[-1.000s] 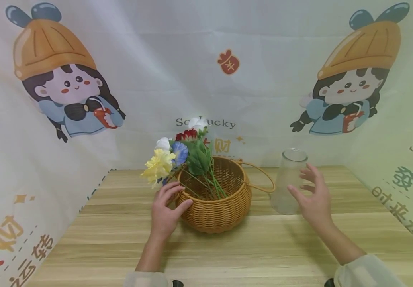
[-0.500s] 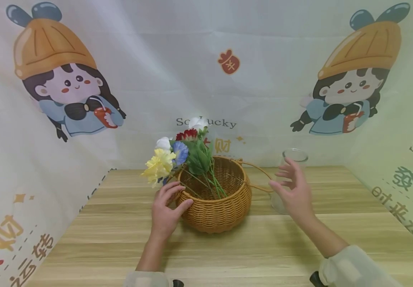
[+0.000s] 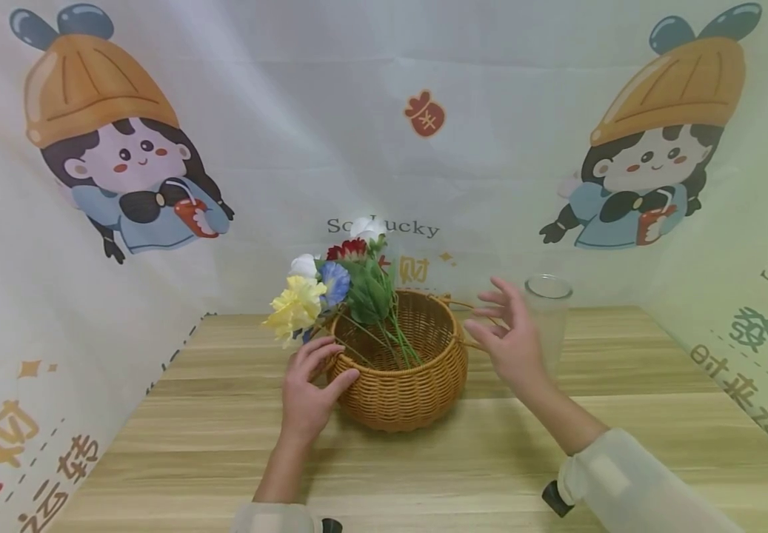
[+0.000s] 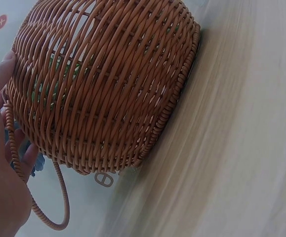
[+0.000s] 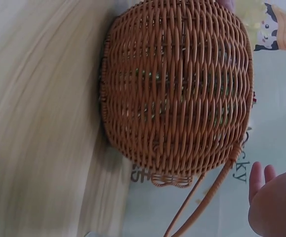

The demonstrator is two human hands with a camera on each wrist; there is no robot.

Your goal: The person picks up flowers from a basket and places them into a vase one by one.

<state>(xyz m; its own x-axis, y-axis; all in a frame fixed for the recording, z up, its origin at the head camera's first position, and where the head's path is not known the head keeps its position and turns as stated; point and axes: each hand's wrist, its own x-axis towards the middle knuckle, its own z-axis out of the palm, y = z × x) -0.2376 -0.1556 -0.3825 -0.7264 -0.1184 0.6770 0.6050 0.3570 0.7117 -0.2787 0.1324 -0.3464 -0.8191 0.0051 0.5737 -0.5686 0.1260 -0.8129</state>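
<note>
A round wicker basket (image 3: 400, 396) stands on the table, holding artificial flowers: a yellow one (image 3: 295, 307), a blue one (image 3: 335, 285), white ones and a red one, with green stems inside. My left hand (image 3: 309, 389) grips the basket's left rim, thumb at the front; the left wrist view has this hand (image 4: 2, 163) at the rim beside a looped handle (image 4: 63, 202). Over the right-hand handle is my right hand (image 3: 517, 344), fingers spread and holding nothing. In the right wrist view that hand (image 5: 281, 197) is apart from the basket (image 5: 177, 89).
A tall clear glass vase (image 3: 550, 326) stands upright behind and to the right of my right hand, partly hidden by it. A printed cloth (image 3: 490, 148) hangs behind and at both sides of the wooden table (image 3: 423, 481).
My right hand has moved left, from beside the glass vase, across its front, to the basket's right handle. The left hand, basket and flowers have stayed in place.
</note>
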